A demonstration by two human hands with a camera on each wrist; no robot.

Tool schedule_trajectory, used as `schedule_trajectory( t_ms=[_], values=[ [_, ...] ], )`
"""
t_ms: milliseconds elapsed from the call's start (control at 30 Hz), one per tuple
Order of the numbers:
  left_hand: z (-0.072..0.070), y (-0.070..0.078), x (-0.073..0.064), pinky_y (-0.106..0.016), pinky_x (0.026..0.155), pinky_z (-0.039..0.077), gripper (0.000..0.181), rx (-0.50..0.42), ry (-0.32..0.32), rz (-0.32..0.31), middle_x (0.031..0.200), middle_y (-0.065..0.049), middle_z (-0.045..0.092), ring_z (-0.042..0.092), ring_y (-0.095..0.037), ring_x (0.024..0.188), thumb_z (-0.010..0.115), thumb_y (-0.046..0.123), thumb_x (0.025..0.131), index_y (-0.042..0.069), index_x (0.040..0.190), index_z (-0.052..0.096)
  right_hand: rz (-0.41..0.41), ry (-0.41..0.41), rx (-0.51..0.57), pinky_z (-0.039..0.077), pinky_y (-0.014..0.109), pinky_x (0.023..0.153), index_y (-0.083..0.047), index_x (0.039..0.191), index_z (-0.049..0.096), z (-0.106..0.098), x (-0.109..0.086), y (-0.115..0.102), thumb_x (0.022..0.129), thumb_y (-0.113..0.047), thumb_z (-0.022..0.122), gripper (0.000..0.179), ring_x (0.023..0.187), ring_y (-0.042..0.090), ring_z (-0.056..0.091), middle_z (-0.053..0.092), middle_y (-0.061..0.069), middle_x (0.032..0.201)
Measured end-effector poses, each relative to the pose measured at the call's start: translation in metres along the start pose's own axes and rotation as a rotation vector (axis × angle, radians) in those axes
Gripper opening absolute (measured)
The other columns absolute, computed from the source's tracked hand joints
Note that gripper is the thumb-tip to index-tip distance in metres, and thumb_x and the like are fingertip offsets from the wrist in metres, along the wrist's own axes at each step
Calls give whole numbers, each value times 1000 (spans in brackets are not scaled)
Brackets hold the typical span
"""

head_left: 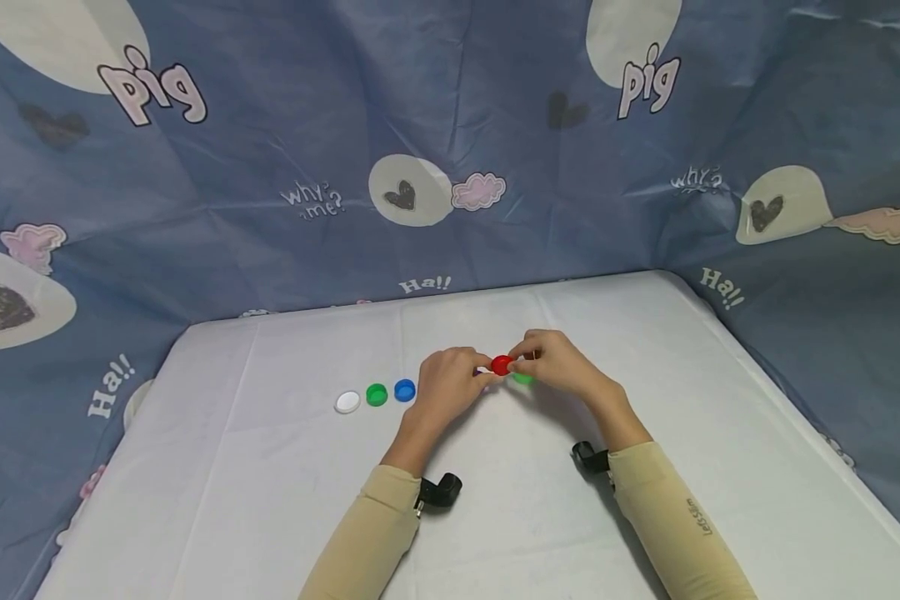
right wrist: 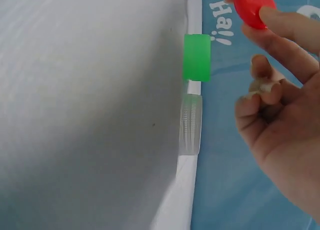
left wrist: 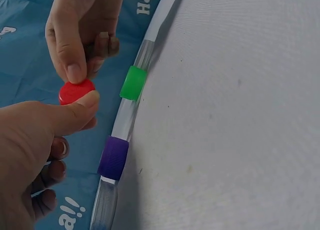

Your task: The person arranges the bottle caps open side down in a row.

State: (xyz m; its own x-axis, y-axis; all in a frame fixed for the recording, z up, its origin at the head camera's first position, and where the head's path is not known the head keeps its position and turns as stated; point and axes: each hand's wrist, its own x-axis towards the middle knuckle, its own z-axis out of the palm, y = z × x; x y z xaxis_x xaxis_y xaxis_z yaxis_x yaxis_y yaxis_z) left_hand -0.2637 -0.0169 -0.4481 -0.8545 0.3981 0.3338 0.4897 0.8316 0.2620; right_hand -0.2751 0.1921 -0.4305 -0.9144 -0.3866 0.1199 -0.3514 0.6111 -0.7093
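Note:
A red bottle cap (head_left: pixel 501 365) is held up between the two hands, above the white table. My left hand (head_left: pixel 447 385) pinches its left side between thumb and fingers, and my right hand (head_left: pixel 558 360) pinches the opposite side. In the left wrist view, a bright green cap (left wrist: pixel 133 83) and a purple cap (left wrist: pixel 114 158) stand on the table beside the hands. Near the green cap in the right wrist view is a clear ribbed cap (right wrist: pixel 191 125). From the head, the hands partly hide the caps around them.
Left of the left hand, a blue cap (head_left: pixel 405 390), a darker green cap (head_left: pixel 377 394) and a white cap (head_left: pixel 347 402) lie in a row on the white tablecloth (head_left: pixel 270 500). A blue printed curtain (head_left: pixel 450 108) hangs behind the table and at its sides.

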Motion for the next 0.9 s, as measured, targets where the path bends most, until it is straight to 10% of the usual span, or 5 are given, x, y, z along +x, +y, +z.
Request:
schedule_trajectory(
  t_ms=[500, 900],
  values=[
    [-2, 1, 0, -30, 59, 48, 38, 92, 197, 117, 81, 8, 73, 63, -12, 66, 82, 47, 76, 33, 111, 76, 110, -62, 190, 46, 32, 78, -11, 91, 79, -5, -2, 3, 91, -16, 65, 15, 82, 17, 59, 71, 17, 95],
    [-4, 1, 0, -26, 54, 43, 33, 80, 169, 101, 75, 9, 69, 58, -10, 63, 81, 47, 79, 34, 109, 77, 130, -87, 173, 44, 32, 81, -10, 96, 80, -7, -3, 3, 92, -23, 67, 18, 85, 18, 59, 71, 15, 98]
  ],
)
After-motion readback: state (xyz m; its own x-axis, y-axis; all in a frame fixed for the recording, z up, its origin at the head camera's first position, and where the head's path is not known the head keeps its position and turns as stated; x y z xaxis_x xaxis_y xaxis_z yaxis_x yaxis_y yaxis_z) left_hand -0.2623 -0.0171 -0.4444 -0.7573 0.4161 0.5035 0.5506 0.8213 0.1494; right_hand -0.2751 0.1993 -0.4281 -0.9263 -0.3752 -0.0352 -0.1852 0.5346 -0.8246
